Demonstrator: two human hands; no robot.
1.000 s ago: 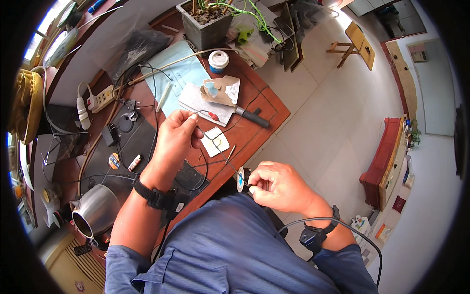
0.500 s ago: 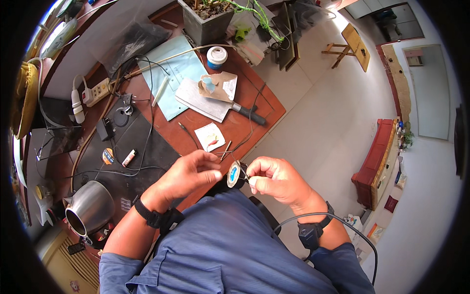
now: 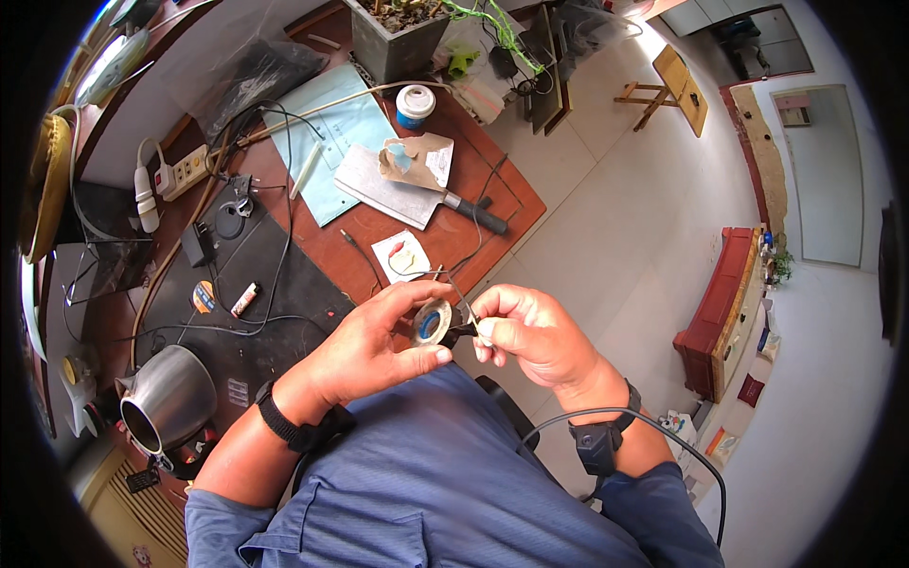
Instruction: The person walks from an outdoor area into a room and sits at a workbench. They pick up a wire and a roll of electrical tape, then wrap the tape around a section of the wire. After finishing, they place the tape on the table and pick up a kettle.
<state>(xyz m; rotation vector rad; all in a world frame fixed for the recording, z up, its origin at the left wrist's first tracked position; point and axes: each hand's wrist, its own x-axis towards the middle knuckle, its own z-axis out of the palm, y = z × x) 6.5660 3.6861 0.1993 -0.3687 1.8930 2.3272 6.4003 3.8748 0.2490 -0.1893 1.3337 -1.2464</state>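
Note:
A roll of tape [image 3: 433,323] with a pale side and a blue core sits in the curve of my left hand [image 3: 365,346]. The fingers lie along its far side and the thumb along its near side. Dark tape stretches from the roll to my right hand [image 3: 538,339], whose thumb and forefinger pinch a thin dark cable [image 3: 458,292]. Those fingertips hide the exact spot where tape and cable meet. Just beyond the hands, a white paper piece [image 3: 401,256] with a small red item on it lies on the table.
A cleaver [image 3: 402,189] with torn cardboard [image 3: 417,159] on its blade lies on the reddish table [image 3: 516,194]. Behind it stands a lidded cup [image 3: 415,106]. To the left are a steel kettle [image 3: 170,398], a lighter [image 3: 245,299] and a power strip [image 3: 189,172].
My left hand has closed in around the roll of tape, which has turned and shifted left. My right hand keeps its pinch near the same place.

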